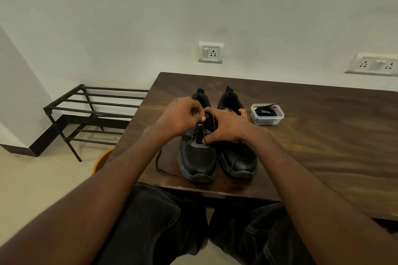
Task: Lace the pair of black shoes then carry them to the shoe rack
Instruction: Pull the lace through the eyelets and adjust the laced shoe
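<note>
Two black shoes stand side by side on the dark wooden table (312, 135), toes toward me. My left hand (179, 117) pinches the black lace over the eyelets of the left shoe (198, 161). My right hand (226, 127) rests across the same shoe's upper, fingers spread, thumb pressing near its lower eyelets. One loose lace end (160, 163) trails over the table's left front edge; another strand lies over the right shoe (239, 161). The eyelets themselves are hidden by my hands. The black metal shoe rack (92, 112) stands on the floor to the left.
A clear plastic tub (267, 117) holding a coiled black lace sits right of the shoes. An orange round object (101, 161) shows on the floor under the table's left edge. Wall sockets (210, 52) are behind the table. My knees sit below the front edge.
</note>
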{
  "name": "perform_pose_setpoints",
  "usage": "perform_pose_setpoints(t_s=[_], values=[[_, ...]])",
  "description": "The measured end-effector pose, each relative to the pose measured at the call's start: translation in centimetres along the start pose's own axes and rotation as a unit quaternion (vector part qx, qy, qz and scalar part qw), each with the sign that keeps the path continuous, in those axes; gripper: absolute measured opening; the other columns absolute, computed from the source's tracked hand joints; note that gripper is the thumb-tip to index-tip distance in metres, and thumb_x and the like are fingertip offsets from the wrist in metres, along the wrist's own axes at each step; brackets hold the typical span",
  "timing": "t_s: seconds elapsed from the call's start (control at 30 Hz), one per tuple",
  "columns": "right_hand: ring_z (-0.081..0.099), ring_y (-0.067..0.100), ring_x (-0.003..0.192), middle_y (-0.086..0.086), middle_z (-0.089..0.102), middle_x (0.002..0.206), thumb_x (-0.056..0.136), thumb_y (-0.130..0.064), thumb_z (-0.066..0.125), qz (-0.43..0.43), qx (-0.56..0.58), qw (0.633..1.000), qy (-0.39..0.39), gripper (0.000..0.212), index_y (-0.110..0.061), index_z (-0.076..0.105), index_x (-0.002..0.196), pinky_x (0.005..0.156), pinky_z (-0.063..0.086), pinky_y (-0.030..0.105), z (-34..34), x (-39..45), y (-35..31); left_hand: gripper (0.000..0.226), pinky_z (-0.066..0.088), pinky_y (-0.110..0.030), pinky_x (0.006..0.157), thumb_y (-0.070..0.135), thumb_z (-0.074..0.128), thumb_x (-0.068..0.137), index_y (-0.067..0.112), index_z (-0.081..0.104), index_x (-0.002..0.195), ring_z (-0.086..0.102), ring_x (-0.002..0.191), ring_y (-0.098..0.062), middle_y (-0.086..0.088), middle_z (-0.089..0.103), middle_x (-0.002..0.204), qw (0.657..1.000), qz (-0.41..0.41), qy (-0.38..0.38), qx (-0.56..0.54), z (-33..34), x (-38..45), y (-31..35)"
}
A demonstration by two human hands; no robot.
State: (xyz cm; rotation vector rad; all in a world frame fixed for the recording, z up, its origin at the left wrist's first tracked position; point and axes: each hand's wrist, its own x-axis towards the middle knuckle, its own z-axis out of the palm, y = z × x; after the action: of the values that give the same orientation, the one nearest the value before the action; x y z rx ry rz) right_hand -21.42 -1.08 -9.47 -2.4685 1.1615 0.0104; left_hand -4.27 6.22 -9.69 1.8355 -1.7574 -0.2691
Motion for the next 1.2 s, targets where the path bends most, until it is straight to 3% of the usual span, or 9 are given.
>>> perform_pose_setpoints(t_s=[0.13,0.27,0.5,0.6,0.8,0.93,1.07,1.13,1.2], values=[[0.036,0.022,0.149,-0.009,0.054,0.149,0.074,-0.059,0.082,0.001,0.004,1.000,-0.002,0.099,-0.048,0.028,0.156,0.123,-0.003,0.066,0.0,-0.1,0.0,0.007,0.055,-0.034,0.077,0.016,0.072,0.091,0.020,0.077,0.096,0.065,0.083,-0.014,0.003,0.071,0.089,0.994,0.016,-0.007,0.104,0.4,0.2,0.1],[0.037,0.023,0.148,-0.006,0.054,0.149,0.072,-0.061,0.082,0.007,0.001,1.000,0.000,0.101,-0.048,0.027,0.156,0.123,-0.003,0.066,0.0,0.0,0.1,0.011,0.053,-0.033,0.074,0.011,0.073,0.090,0.020,0.073,0.083,0.063,0.076,-0.013,0.002,0.069,0.080,0.993,0.004,-0.016,0.116,0.4,0.5,0.7],[0.039,0.027,0.146,0.000,0.053,0.149,0.073,-0.059,0.083,0.019,0.014,1.000,-0.016,0.100,-0.048,0.026,0.155,0.124,0.002,0.064,-0.3,-0.1,0.1,0.002,0.059,-0.036,0.089,0.012,0.070,0.096,0.012,0.072,0.094,0.074,0.084,-0.019,-0.008,0.077,0.083,0.971,-0.092,-0.018,-0.220,-0.7,-0.4,-1.6],[0.045,0.026,0.141,-0.004,0.058,0.140,0.072,-0.059,0.083,0.008,0.011,1.000,-0.015,0.098,-0.048,0.029,0.153,0.123,0.009,0.065,-0.2,0.1,-0.2,0.008,0.055,-0.030,0.073,0.027,0.079,0.090,0.024,0.073,0.094,0.068,0.077,-0.011,0.005,0.072,0.082,0.995,-0.046,-0.023,-0.080,0.3,-0.3,-0.9],[0.038,0.025,0.147,-0.003,0.055,0.147,0.075,-0.059,0.082,0.013,0.002,1.000,-0.008,0.098,-0.048,0.027,0.155,0.124,-0.003,0.064,-0.4,-0.3,-0.2,0.008,0.050,-0.049,0.098,0.028,0.073,0.092,0.031,0.073,0.100,0.066,0.097,-0.016,0.007,0.072,0.096,0.985,-0.013,-0.010,0.174,-0.1,0.2,1.2],[0.038,0.026,0.147,-0.001,0.053,0.149,0.074,-0.063,0.081,0.022,-0.003,1.000,-0.012,0.101,-0.048,0.024,0.156,0.123,-0.003,0.064,-0.1,0.1,0.1,0.012,0.054,-0.042,0.090,0.018,0.070,0.093,0.024,0.070,0.083,0.064,0.082,-0.012,0.007,0.069,0.083,0.992,-0.037,0.002,0.117,-0.3,0.0,1.6],[0.039,0.028,0.147,0.000,0.053,0.151,0.074,-0.063,0.081,0.024,0.005,1.000,-0.019,0.100,-0.048,0.025,0.155,0.123,-0.005,0.064,-0.2,0.2,0.2,0.013,0.056,-0.029,0.079,0.011,0.061,0.101,0.011,0.070,0.092,0.074,0.082,-0.018,-0.006,0.075,0.084,0.950,-0.163,0.024,-0.266,-1.7,-0.3,0.8],[0.041,0.028,0.146,-0.001,0.054,0.150,0.074,-0.061,0.082,0.022,0.013,0.999,-0.021,0.099,-0.048,0.025,0.155,0.123,-0.004,0.065,-0.3,0.2,0.1,0.003,0.052,-0.020,0.068,0.013,0.065,0.100,0.012,0.067,0.098,0.071,0.072,-0.014,-0.004,0.072,0.081,0.956,-0.156,0.018,-0.249,-1.8,-0.5,0.6],[0.044,0.027,0.143,-0.001,0.055,0.147,0.073,-0.061,0.083,0.021,0.020,0.999,-0.021,0.100,-0.048,0.026,0.154,0.124,0.001,0.065,-0.2,0.2,0.2,0.009,0.046,-0.010,0.057,0.018,0.075,0.093,0.019,0.068,0.100,0.064,0.069,-0.005,0.007,0.066,0.082,0.991,-0.104,0.008,-0.089,-1.2,-0.6,0.5]])
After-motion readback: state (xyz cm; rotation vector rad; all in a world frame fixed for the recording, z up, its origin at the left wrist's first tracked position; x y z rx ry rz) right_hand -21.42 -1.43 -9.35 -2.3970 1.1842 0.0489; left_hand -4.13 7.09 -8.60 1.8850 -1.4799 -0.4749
